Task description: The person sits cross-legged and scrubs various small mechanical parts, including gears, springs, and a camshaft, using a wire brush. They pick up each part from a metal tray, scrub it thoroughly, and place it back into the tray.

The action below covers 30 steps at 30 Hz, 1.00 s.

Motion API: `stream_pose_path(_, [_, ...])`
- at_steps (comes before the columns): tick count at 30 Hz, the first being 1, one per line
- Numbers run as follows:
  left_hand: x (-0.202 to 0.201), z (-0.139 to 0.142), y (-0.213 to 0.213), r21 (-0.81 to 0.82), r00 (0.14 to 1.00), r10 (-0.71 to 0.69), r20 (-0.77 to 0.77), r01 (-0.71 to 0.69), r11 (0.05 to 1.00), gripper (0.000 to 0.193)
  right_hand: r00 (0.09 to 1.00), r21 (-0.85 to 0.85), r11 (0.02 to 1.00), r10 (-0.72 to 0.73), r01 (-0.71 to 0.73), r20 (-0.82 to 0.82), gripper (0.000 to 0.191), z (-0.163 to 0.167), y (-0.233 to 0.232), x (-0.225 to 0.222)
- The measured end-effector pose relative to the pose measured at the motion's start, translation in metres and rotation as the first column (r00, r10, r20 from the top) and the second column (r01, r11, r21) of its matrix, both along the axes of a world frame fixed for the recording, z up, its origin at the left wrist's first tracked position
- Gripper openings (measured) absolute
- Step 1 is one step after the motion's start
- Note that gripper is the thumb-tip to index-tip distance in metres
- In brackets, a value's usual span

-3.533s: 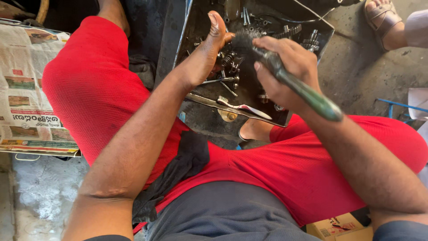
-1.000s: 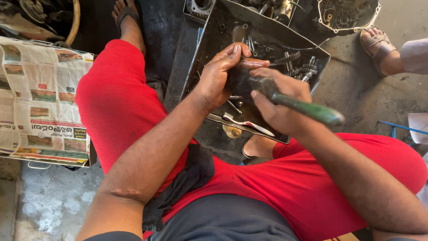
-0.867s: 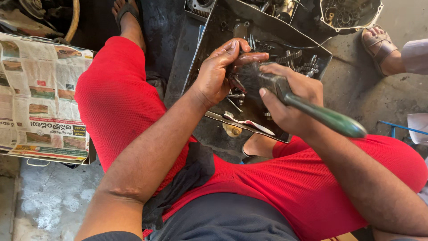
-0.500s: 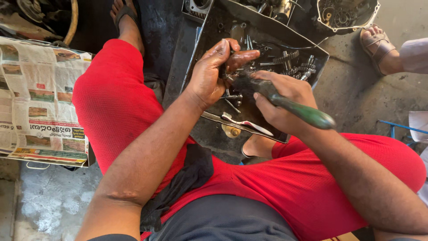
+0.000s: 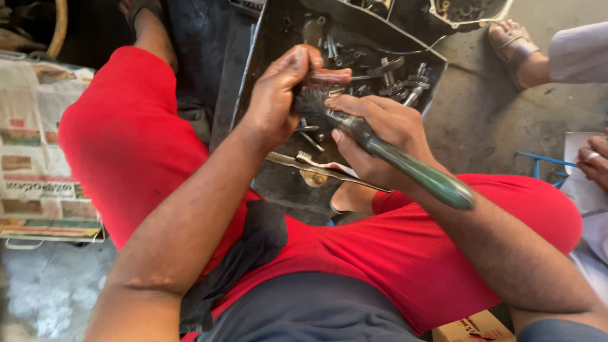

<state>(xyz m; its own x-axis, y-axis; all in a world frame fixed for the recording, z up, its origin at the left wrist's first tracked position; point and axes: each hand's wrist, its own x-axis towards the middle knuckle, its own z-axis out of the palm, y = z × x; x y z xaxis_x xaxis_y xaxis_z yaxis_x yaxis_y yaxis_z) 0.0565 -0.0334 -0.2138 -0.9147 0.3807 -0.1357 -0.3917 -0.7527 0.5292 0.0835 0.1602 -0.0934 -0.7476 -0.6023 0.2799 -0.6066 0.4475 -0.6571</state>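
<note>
The right hand [image 5: 380, 142] has drawn the green-handled brush [image 5: 405, 164] back up against the small dark part [image 5: 316, 85] pinched in the left hand [image 5: 282, 95], so scrubbing goes on. Stiff black bristles meet greasy metal; below both hands, a grimy tray [image 5: 278, 183] holds bolts.

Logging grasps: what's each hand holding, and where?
Right hand grips the green-handled brush at its handle's front end. Left hand pinches a small dark part against the bristles.
</note>
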Motion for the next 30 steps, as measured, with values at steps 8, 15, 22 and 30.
stream_pose_path(8, [-0.003, 0.012, -0.018, -0.01, 0.997, 0.039, -0.065, -0.039, 0.999, 0.033, 0.998, 0.197, 0.98, -0.001, -0.01, 0.057, 0.04, -0.007, -0.01, -0.002])
stream_pose_path(15, [0.0, 0.012, -0.008, 0.051, 0.999, 0.041, -0.034, -0.039, 0.998, 0.035, 0.998, 0.007, 0.999, 0.053, -0.053, -0.03, 0.04, -0.009, -0.009, 0.006])
stream_pose_path(22, [-0.003, 0.015, -0.016, 0.117, 0.989, 0.071, -0.128, -0.056, 0.992, 0.035, 0.997, 0.121, 0.991, 0.068, -0.065, -0.02, 0.042, 0.003, -0.009, -0.011])
stream_pose_path(30, [0.004, 0.022, -0.002, -0.035, 0.98, 0.068, 0.185, -0.062, 0.997, 0.037, 0.996, 0.1, 0.992, 0.068, -0.074, 0.056, 0.039, -0.004, -0.013, -0.006])
